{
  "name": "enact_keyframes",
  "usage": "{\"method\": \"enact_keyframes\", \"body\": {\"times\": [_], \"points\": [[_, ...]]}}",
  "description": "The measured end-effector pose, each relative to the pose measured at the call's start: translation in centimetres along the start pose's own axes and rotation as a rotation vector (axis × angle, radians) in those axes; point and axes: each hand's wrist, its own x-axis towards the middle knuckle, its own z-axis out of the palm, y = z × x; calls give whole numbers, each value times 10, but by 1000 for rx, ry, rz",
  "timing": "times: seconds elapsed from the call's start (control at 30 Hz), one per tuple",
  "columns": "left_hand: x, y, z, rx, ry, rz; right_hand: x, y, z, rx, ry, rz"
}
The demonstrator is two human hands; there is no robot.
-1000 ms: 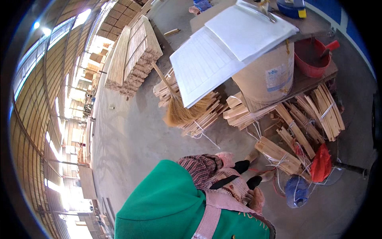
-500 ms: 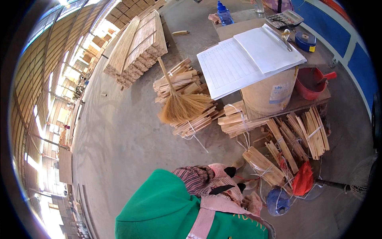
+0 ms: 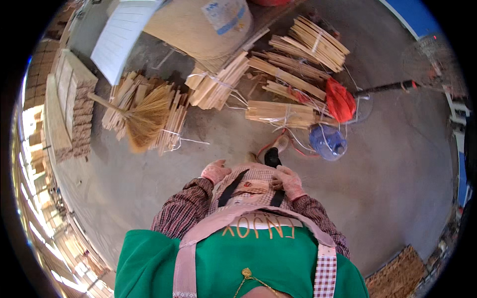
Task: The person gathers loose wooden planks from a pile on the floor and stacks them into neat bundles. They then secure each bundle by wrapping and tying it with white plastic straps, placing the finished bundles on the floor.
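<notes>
My left hand, in a pale pink glove, hangs beside the left edge of my checked apron. Its fingers are loosely bent and apart, with nothing seen in them. At the apron's right side is my right hand, also gloved, with its fingers spread beside a black strap; I cannot tell whether it touches the cloth. Ahead of the hands lie a tied bundle of wood strips, a clear blue plastic jug and a red bag.
More tied wood bundles lie ahead, with a straw broom resting on some at left. A large tan drum stands beyond, under paper sheets. Stacked boards stand far left. A fan is at right.
My view has swung down and to the right, so the bundles and broom appear further left. Both gloved hands now show apart, at either side of the apron.
</notes>
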Motion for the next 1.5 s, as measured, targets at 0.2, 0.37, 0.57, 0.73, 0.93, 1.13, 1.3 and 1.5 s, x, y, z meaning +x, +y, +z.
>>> {"method": "enact_keyframes", "body": {"times": [0.2, 0.37, 0.57, 0.73, 0.93, 1.13, 1.3, 1.5], "points": [[-13, -17, 13, -89, -44, -14, 9, 65, 23, 5, 48, -18], [-29, -65, 57, -194, -33, -17, 34, 74, 42, 29, 83, 142], [3, -80, 107, -246, -34, -91, 26, 47, 73, 97, 106, 259], [133, -52, 142, 37, 47, 105, 62, 133, 39, -76, -49, 136], [357, -16, 157, 163, 210, 796, 114, 148, -17, -355, 197, 126], [457, 65, 149, -113, 223, 135, 258, 140, -139, -1145, 352, -319], [493, 55, 152, -362, 248, -37, 363, 0, -174, -995, 604, -222], [465, 105, 139, -393, 161, 201, 431, -27, -206, -1169, 670, -48]]}}
